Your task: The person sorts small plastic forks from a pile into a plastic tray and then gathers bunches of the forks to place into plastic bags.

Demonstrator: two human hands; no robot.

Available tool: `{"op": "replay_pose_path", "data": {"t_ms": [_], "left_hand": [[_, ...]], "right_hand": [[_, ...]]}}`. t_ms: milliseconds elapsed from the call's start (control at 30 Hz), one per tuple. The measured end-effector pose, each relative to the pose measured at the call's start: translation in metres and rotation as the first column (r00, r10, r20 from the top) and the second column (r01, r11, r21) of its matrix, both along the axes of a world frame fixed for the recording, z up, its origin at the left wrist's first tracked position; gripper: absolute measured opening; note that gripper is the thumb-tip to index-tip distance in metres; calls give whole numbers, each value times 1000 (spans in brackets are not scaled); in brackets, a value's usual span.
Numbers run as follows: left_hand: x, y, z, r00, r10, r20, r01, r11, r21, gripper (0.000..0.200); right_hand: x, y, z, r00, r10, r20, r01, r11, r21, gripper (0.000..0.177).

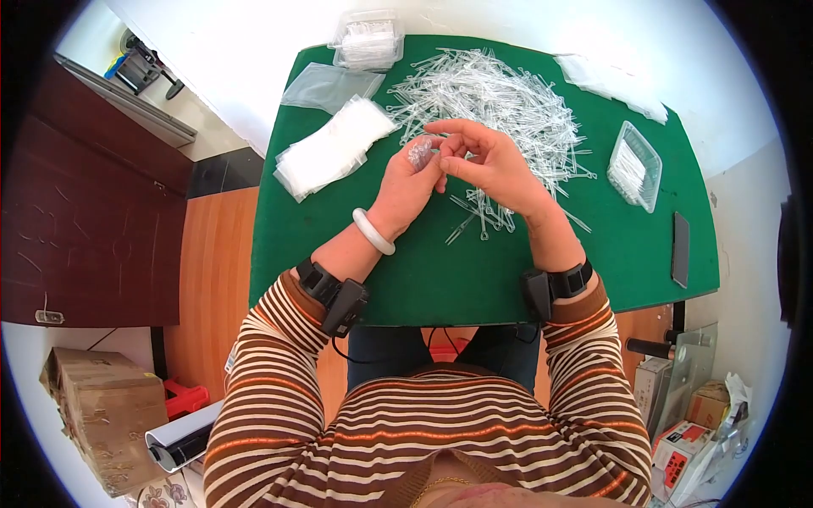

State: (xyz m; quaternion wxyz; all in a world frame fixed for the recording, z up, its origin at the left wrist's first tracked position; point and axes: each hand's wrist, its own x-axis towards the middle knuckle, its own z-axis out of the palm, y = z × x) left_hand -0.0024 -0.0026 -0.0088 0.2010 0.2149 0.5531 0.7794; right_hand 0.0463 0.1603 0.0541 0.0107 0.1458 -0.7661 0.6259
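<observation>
My left hand [408, 188] is closed around a small bundle of clear plastic pieces [420, 152], whose ends show above the fingers. Close against it, my right hand [487, 165] has thumb and index finger pinched together at the left fingertips; whatever is between them is too small to make out. Behind and to the right of both hands spreads a large heap of clear, fork-like plastic pieces [500, 93]. A few loose ones [461, 222] lie in front of the heap on the green tabletop [423, 279].
A stack of clear bags [334, 148] and a flat bag [332, 87] lie at left, near a filled plastic box [369, 41]. At right are more bags [611, 83], a clear tray with white sticks [633, 168] and a dark phone [680, 249].
</observation>
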Motion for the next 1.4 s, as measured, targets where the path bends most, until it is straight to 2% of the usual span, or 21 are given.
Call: {"op": "replay_pose_path", "data": {"t_ms": [67,167,200,300,400,467,567,700,867,1000,1100,1200,1267,1333,1367,1400], "left_hand": [[-1,0,-3,999,-6,-34,6,1000,6,15],[-2,0,-8,995,-20,-99,22,1000,15,19],[-2,1,-7,995,-17,-99,18,1000,14,18],[-1,1,-5,995,-14,-99,15,1000,10,16],[1,0,2,1000,-6,-19,4,995,-98,14],[2,2,2,999,7,-33,-9,998,-66,13],[2,4,-2,998,38,-58,-38,999,-4,10],[-3,3,-8,996,-1,-90,-4,998,-55,11],[-2,1,-8,995,-31,-92,25,997,-68,20],[-2,-1,-6,997,-34,-73,27,995,-95,20],[-2,-1,-4,994,-64,-87,51,989,-138,20],[2,6,-4,992,61,-114,-64,998,-17,17],[-1,2,-3,991,32,-127,-43,996,-81,19],[-5,-2,-2,989,-24,-148,-7,978,-206,25],[-5,-3,0,989,-24,-148,-8,978,-206,25],[-6,-3,2,999,-42,-12,41,997,-65,27]], "right_hand": [[0,0,0,1000,-8,-18,8,1000,6,41],[-2,1,-6,976,26,-214,53,932,357,44],[-1,0,-4,977,26,-214,53,932,358,44],[5,-4,6,996,-66,-52,73,988,135,42],[-2,-1,-4,980,-129,-153,152,977,148,40],[-4,3,-9,966,-159,-204,191,970,151,40],[-2,3,-9,974,-38,-224,116,931,345,38],[0,1,-3,962,-91,-256,174,930,325,35],[1,-4,-6,955,-47,-291,137,945,297,36],[0,-3,-5,983,-62,-176,104,964,244,39],[-1,-4,-5,881,-25,-473,212,914,347,41],[-4,-4,-8,825,29,-564,261,866,426,40],[-2,-4,-5,795,58,-603,288,839,461,39],[0,-2,1,866,-135,-482,331,876,351,35],[1,-1,4,886,-225,-406,360,885,296,33],[0,1,0,885,-225,-407,360,885,296,33]]}}
